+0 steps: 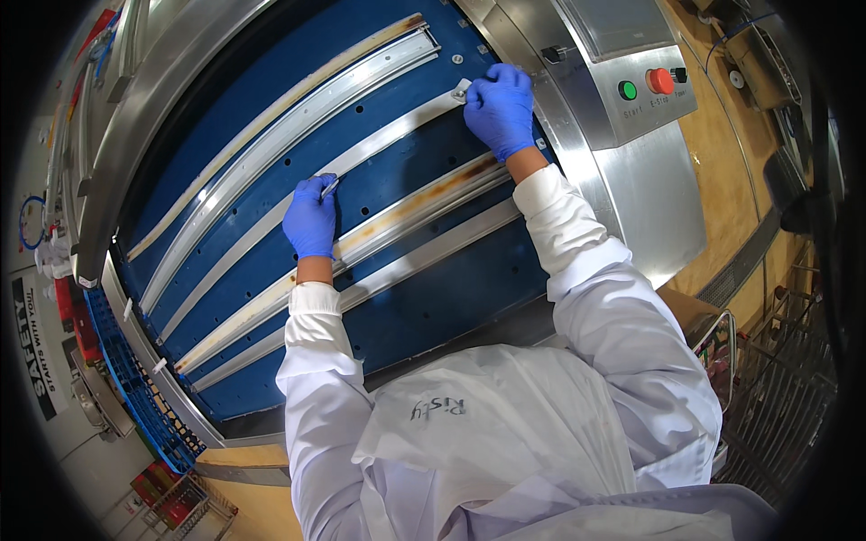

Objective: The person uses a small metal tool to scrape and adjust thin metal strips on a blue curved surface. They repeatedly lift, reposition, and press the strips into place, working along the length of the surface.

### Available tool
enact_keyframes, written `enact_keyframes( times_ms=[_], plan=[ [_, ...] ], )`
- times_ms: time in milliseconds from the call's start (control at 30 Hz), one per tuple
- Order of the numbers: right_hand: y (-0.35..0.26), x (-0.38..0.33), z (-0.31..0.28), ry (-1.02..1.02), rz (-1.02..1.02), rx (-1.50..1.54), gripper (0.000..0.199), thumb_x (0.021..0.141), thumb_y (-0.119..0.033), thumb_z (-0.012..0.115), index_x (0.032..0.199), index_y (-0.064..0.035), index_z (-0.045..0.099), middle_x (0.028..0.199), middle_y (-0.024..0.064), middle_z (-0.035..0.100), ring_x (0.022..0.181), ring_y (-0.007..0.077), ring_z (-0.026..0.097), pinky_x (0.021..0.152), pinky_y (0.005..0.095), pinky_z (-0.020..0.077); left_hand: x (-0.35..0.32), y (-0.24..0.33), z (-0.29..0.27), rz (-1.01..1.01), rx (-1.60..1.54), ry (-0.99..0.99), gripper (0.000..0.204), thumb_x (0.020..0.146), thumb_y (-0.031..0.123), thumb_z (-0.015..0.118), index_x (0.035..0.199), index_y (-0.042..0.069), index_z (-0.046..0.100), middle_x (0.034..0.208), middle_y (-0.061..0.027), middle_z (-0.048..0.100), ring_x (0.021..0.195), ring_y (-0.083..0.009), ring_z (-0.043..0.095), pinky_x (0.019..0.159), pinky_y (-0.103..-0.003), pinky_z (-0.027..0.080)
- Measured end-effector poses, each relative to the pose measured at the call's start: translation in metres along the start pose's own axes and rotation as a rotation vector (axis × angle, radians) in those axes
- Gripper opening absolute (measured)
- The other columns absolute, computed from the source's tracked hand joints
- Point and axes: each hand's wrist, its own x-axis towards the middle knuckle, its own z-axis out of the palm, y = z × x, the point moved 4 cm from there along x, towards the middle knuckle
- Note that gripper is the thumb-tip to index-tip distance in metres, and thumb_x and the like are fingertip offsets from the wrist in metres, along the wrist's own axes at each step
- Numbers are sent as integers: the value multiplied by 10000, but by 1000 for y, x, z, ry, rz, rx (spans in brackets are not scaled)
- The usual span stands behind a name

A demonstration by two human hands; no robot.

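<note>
My left hand [309, 221], in a blue glove, is closed around a slim metal tool [331, 187] whose exact kind I cannot make out. It is over the middle metal strip [388, 137], which lies along a blue panel [415, 270]. My right hand [502, 110], also gloved, has its fingers curled together at the strip's far right end. Beside those fingers sits a small metal fastener [460, 93]; whatever they pinch is hidden. Nearer me, a rail with brown stains [406, 215] passes between my forearms, with a plain flat strip [433, 252] alongside.
Farther off lie a wide metal rail [298, 126] and a stained strip [271, 113]. A loose round fastener [457, 59] is near their right ends. At right stands a steel control box [622, 113] with green and red buttons. A blue crate [135, 379] is at left.
</note>
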Motion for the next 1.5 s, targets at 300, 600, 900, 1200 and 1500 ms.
enact_keyframes(
  times_ms=[300,600,900,1200,1500],
  plan=[
    [6,-2,-6,-104,-63,0,484,706,-166,664,1181,-126,582,1150,127,560,1119,360,508,949,442,436,2,-3,3,0,-1,20,137,879,233,659,1006,247,707,972,-26,656,828,-291,666,700,-377,528],
    [18,-7,9,-101,112,-2,337,778,-219,702,1074,-91,605,1089,133,603,1052,339,587,851,446,517,23,77,-13,122,-112,-92,372,825,382,730,1125,169,675,1081,-96,642,933,-311,662,810,-382,529],
    [14,2,16,-75,87,52,71,843,-82,542,901,-78,581,864,164,650,814,357,654,756,453,536,60,134,36,298,69,-202,200,875,244,647,1063,196,695,1004,-73,659,880,-297,665,726,-412,533],
    [27,4,17,-6,63,160,135,791,-82,554,901,-77,633,873,166,658,822,378,646,766,452,527,60,139,35,319,149,-220,196,879,254,646,1048,178,712,994,-73,666,897,-291,661,749,-406,517],
    [24,1,15,-16,139,226,280,755,-103,639,1032,-68,643,982,186,627,962,362,611,828,450,507,61,137,39,370,177,-195,196,873,238,645,1051,186,711,985,-69,664,892,-292,659,742,-413,522]
  ],
)
